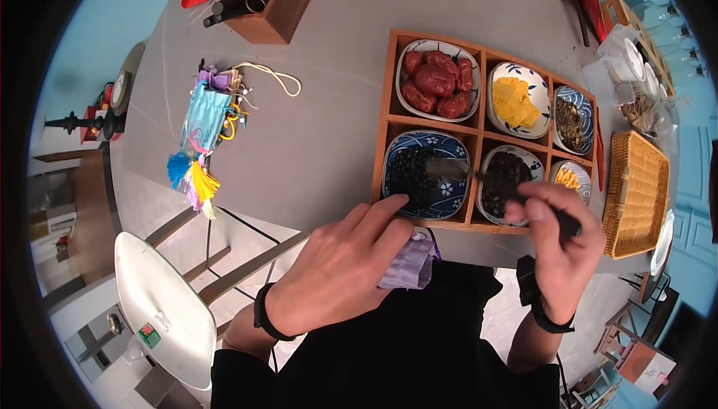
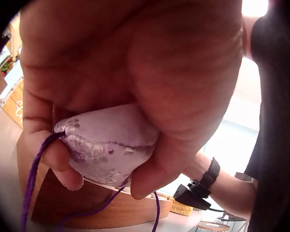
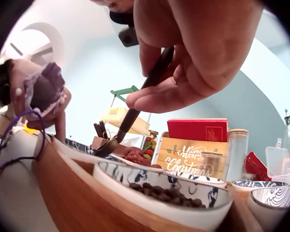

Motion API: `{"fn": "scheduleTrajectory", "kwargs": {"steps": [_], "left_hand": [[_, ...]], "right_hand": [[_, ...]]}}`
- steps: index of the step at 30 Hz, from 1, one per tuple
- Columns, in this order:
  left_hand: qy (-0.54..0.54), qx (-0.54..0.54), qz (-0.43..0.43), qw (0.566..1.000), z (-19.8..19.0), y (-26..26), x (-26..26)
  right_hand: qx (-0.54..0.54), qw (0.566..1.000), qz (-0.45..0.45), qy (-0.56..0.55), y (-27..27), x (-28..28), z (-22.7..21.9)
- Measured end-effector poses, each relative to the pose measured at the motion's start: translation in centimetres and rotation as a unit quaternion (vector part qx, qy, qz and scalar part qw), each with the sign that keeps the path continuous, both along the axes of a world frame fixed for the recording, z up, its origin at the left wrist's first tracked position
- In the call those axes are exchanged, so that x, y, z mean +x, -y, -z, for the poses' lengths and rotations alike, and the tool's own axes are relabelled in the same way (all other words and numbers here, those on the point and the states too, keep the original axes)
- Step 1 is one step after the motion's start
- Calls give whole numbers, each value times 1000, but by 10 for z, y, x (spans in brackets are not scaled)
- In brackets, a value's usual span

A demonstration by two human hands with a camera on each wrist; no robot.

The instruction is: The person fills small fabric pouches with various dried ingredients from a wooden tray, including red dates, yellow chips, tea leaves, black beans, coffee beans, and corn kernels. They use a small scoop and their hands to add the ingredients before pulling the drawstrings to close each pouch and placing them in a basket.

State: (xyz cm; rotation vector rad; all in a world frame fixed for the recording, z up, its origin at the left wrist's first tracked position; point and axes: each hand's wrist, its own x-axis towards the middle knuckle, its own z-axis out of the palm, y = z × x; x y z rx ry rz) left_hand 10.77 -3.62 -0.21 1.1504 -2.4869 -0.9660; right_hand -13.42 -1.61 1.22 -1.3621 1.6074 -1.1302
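Note:
My left hand (image 1: 336, 274) holds a small lilac cloth pouch (image 1: 411, 265) by the near edge of the divided wooden box (image 1: 380, 136). In the left wrist view, fingers and thumb wrap the pouch (image 2: 106, 145), and purple cords (image 2: 33, 179) hang from it. The pouch mouth gapes in the right wrist view. With my right hand (image 1: 561, 241) I grip the dark handle of a spoon (image 3: 130, 118). Its bowl is over the blue patterned dish (image 1: 452, 203) of small black grains. Below the handle stands a white dish of dark brown pieces (image 1: 505, 177).
Other compartments hold dishes of dried red fruit (image 1: 436, 80), yellow bits (image 1: 514, 102), dried leaves (image 1: 571, 126) and yellow kernels (image 1: 567, 179). A wicker tray (image 1: 636, 192) lies right. Tasselled pouches (image 1: 206, 117) lie left; a wooden holder (image 1: 280, 5) stands behind them.

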Motion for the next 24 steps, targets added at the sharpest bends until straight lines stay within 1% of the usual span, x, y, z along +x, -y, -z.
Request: {"fn": "scheduleTrajectory", "kwargs": {"steps": [3, 5, 6, 8, 9, 10, 13, 17, 19, 20, 22, 23, 24], "left_hand": [[10, 1, 7, 1000, -1, 1, -1], [20, 3, 13, 1000, -3, 1, -2], [38, -2, 23, 999, -4, 0, -3], [54, -4, 31, 998, -5, -1, -5], [59, 3, 33, 998, -5, -1, -5], [65, 9, 37, 997, -5, -1, -5], [67, 2, 42, 997, -6, 0, -5], [54, -3, 41, 998, -4, 2, -2], [-26, 36, -5, 999, -1, 1, 4], [-25, 35, -4, 999, 2, -1, 8], [-155, 115, -69, 979, 8, -4, 16], [-155, 113, -70, 979, 9, -4, 21], [-161, 138, -82, 974, 9, -5, 28]], "right_hand": [[-25, 1000, -14, -2, 11, -5, 10], [9, 995, -94, 23, 11, -9, 17], [10, 995, -95, 22, 9, -8, 16], [77, 991, -51, 98, 0, -5, 13], [89, 989, -22, 117, -2, -3, 16], [91, 989, -22, 118, -3, -1, 18], [132, 975, 77, 163, -2, 11, 22], [128, 970, 94, 186, -3, 17, 28], [118, 969, 115, 184, -4, 19, 30], [118, 969, 116, 186, -5, 19, 31], [100, 962, 155, 203, -7, 17, 33], [98, 962, 154, 203, -8, 15, 35], [81, 958, 166, 218, -8, 12, 36]]}}
